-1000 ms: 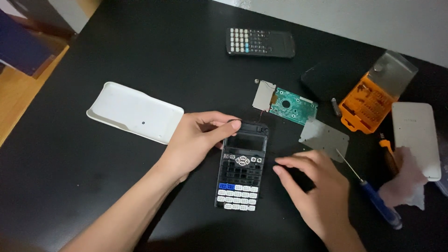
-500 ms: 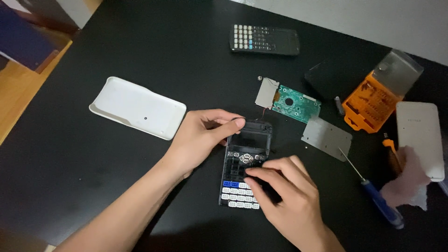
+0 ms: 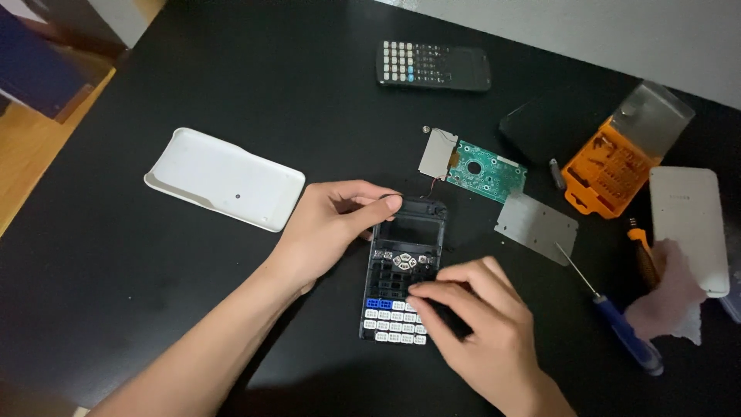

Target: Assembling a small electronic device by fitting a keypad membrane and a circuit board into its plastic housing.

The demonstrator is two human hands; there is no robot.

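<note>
A black calculator front shell (image 3: 404,255) lies face up on the black table (image 3: 154,293), with white and blue keys at its near end and an empty screen window. My left hand (image 3: 328,228) steadies its upper left corner with thumb and fingers. My right hand (image 3: 475,324) rests its fingertips on the keys in the lower middle of the shell. A thin wire runs from the shell's top toward a green circuit board (image 3: 482,167).
A white back cover (image 3: 224,179) lies to the left. A second black calculator (image 3: 432,66) sits at the far side. To the right are a grey metal plate (image 3: 536,228), a blue-handled screwdriver (image 3: 617,328), an orange bit case (image 3: 610,166), a white cover (image 3: 687,224) and a pink cloth (image 3: 668,301).
My right hand has moved left from beside the calculator shell onto its keypad. My left hand has kept its hold at the top corner.
</note>
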